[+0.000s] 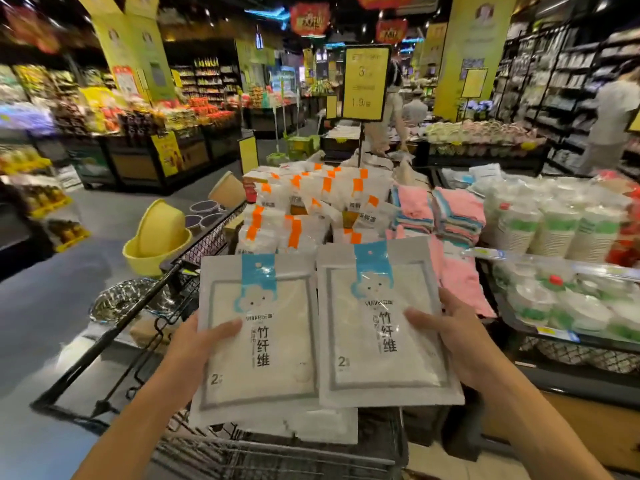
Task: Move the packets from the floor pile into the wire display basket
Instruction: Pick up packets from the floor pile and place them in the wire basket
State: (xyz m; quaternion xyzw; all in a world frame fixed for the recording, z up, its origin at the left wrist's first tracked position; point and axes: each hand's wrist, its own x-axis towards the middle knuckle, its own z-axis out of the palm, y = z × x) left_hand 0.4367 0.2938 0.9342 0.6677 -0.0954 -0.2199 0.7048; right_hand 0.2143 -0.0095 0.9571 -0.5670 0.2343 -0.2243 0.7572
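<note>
Right now both hands are loaded w/ bamboo-fibre cloth packets, held flat and face-up over the near end of the wire display basket [214, 237]. Left hand [194, 344] grips the left packet [258, 327] at its 9 o'clock edge, thumb curled over the front, other fingers hidden underneath; more white packets [277, 424] show under it, so it's prob. a small stack, count unclear. Right hand [450, 337] grips the right packet [382, 320] at its 3 o'clock edge, thumb on the face, fingers wrapped behind. Long axis of both packets runs 12 to 6, blue hang-tab headers at 12, pointing away from the person. Drop zone lies at 12 o'clock from the fingers: orange-tab packets [311, 209] already stacked in the basket, pink cloths [453, 209] at approx. 1 o'clock. Neither hand is clearly nearer; both sit level, side by side, packets' inner edges touching or slightly overlapped. Floor pile isn't in view. Next move, I'd judge, is a fwd reach then letting go.
</note>
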